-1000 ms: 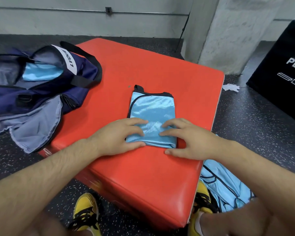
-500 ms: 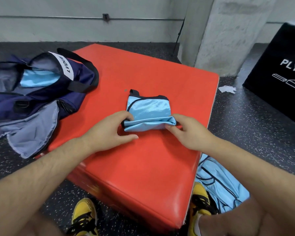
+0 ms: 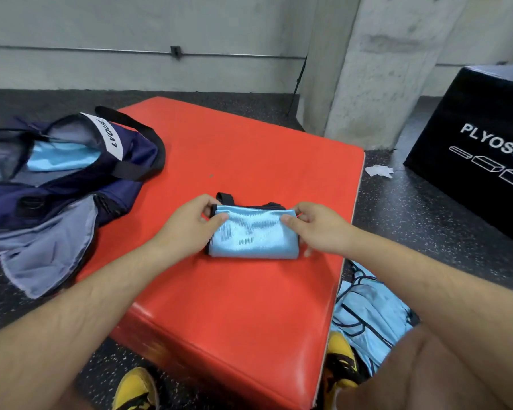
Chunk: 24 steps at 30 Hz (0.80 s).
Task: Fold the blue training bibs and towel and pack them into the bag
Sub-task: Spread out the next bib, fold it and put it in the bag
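A light blue training bib (image 3: pixel 253 236) with black trim lies folded into a small rectangle on the red padded box (image 3: pixel 249 161). My left hand (image 3: pixel 187 227) pinches its far left corner between thumb and fingers. My right hand (image 3: pixel 320 229) pinches the far right corner. The navy bag (image 3: pixel 71 179) lies open at the left, half on the box, with blue fabric (image 3: pixel 61 155) inside. More unfolded blue bibs (image 3: pixel 367 315) lie heaped on the floor by my right leg.
A black plyo box (image 3: pixel 480 149) stands on the floor at the right. A concrete pillar (image 3: pixel 376 69) rises behind the red box. A crumpled white scrap (image 3: pixel 378 170) lies on the dark speckled floor. My yellow shoes (image 3: pixel 137 389) show below the box.
Both hands lifted the bib's near edge and carried it over to the far edge, folding the bib in half. It now lies shorter and wider than before.
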Motion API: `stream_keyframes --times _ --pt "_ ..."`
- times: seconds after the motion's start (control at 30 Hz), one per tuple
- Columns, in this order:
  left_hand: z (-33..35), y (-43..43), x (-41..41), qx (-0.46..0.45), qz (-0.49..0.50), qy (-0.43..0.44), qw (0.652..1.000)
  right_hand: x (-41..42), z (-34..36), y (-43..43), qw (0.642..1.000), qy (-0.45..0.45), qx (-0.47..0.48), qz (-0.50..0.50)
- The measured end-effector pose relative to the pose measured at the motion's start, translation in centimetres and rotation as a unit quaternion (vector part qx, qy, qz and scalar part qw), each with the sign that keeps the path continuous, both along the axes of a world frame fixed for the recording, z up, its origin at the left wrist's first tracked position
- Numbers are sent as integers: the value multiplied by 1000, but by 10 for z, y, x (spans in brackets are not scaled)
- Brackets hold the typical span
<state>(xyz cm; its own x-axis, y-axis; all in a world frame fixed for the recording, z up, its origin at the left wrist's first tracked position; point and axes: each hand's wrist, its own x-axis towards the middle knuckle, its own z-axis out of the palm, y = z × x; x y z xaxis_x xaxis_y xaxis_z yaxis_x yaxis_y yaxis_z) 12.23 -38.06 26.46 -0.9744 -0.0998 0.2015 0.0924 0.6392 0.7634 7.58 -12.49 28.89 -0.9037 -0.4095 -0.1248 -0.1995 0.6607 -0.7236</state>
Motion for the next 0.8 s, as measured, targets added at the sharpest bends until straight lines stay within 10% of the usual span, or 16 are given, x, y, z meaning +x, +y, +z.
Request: stream_keyframes --times 0.27,0.37,0.47,0.63,0.8 --pt "-11 15 -14 -137 106 56 983 -22 -34 -20 993 87 -22 -82" --pt "-14 28 -7 -282 6 126 951 -25 -44 -24 990 96 -28 -103" --pt "-28 32 -10 -315 -74 18 946 -25 -43 -29 987 100 -29 -125" --pt "-42 22 -20 -343 -97 -40 933 -1 -40 -39 918 346 190 -21" --pt "-44 19 -20 -322 -102 -49 940 -1 -53 -38 939 199 272 60"
